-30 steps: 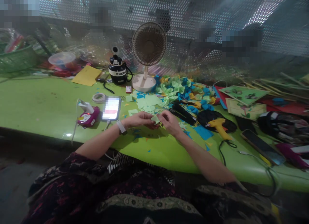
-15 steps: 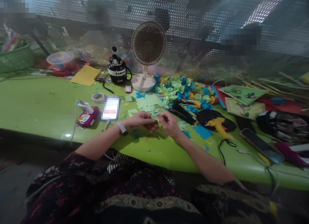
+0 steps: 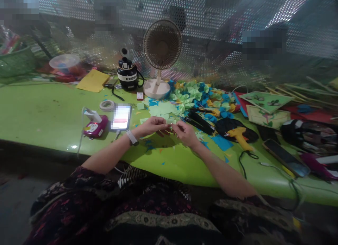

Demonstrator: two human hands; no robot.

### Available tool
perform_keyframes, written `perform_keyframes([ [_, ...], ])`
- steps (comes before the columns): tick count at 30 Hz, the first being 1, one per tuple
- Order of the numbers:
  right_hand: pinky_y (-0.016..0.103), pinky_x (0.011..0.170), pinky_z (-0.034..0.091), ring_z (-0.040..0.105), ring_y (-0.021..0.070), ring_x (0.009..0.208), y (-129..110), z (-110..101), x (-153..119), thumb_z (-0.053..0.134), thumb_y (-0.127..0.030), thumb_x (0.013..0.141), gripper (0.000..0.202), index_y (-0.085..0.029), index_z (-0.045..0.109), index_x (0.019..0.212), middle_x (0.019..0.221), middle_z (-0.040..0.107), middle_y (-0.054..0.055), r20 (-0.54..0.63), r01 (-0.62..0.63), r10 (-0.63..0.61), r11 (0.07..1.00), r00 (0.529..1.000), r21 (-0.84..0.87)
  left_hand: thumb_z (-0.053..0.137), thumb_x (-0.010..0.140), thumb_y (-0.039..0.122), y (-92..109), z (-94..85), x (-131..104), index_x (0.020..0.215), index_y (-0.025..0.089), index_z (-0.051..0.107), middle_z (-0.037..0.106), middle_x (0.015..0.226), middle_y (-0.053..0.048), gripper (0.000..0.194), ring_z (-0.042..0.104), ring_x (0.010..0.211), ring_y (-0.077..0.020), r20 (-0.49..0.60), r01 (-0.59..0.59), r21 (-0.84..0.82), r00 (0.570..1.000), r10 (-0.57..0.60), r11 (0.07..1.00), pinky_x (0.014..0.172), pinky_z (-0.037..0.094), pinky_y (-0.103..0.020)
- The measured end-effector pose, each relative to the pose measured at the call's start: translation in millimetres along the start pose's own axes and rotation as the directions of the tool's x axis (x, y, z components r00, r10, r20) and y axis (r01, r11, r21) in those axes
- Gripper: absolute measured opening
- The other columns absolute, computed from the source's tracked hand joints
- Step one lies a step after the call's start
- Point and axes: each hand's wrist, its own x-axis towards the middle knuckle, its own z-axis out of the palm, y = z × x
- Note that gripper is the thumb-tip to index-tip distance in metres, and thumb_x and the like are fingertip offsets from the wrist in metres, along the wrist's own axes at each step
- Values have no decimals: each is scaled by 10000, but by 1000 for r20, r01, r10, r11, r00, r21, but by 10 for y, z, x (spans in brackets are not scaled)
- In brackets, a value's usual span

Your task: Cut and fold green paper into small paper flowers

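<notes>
Both hands meet over the near middle of the green table. My left hand (image 3: 154, 126), with a pale watch strap at the wrist, pinches one side of a small light green paper piece (image 3: 169, 121). The fingertips of my right hand (image 3: 186, 133) are closed on its other side. The fingers cover much of the piece, so its exact shape is hard to make out. Just beyond lie light green paper sheets (image 3: 165, 109) and a heap of folded green, blue and yellow paper pieces (image 3: 195, 93). A black stapler (image 3: 200, 122) rests to the right of my right hand.
Left of my hands are a lit phone (image 3: 121, 117), a tape roll (image 3: 107, 105) and a purple charging box (image 3: 96, 127). A fan (image 3: 162, 44) and a black bottle (image 3: 127, 76) stand behind. A yellow glue gun (image 3: 241, 137) and a dark phone (image 3: 286, 157) lie rightward.
My hands have risen slightly away from me, and their fingertips have come closer together on the green paper piece. The things on the table have stayed put.
</notes>
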Motion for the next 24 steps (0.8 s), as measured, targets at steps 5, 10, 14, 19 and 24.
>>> perform_keyframes([
  [5,257,484,344,432,110,455,-16,-13,10,546,-653,830,469,-214,475,677,518,484,-44,65,-91,82,983,995,157,730,798,401,10,-25,13,773,108,610,736,792,-84,317,703,660,-118,61,-11,43,998,9,999,648,573,-237],
  [10,256,487,357,437,107,464,-23,-14,16,556,-662,821,470,-214,498,691,530,480,-45,38,-58,51,980,998,192,717,815,389,44,-8,-15,802,118,598,742,798,-88,296,716,707,-131,70,9,46,997,-12,999,661,568,-235],
  [14,261,475,361,430,105,454,-9,20,8,565,-674,804,479,-217,510,673,549,472,-40,28,-52,47,978,998,200,752,778,369,26,34,-9,801,139,556,730,759,-47,303,725,727,-142,-16,1,38,1000,0,999,566,531,-184],
  [19,260,492,401,477,119,474,8,-6,32,499,-657,847,460,-216,528,715,566,524,-22,-9,-95,99,970,995,225,774,761,336,42,15,10,769,128,558,716,696,-45,300,705,642,-125,-56,-6,15,998,6,1000,616,553,-219],
  [24,276,603,420,589,171,626,28,-346,143,499,-474,874,314,-202,569,734,671,632,41,-133,-158,117,921,984,-355,761,774,340,92,-71,16,775,146,522,742,813,-56,308,705,673,-112,-340,-99,-140,939,46,985,619,537,-205],
])
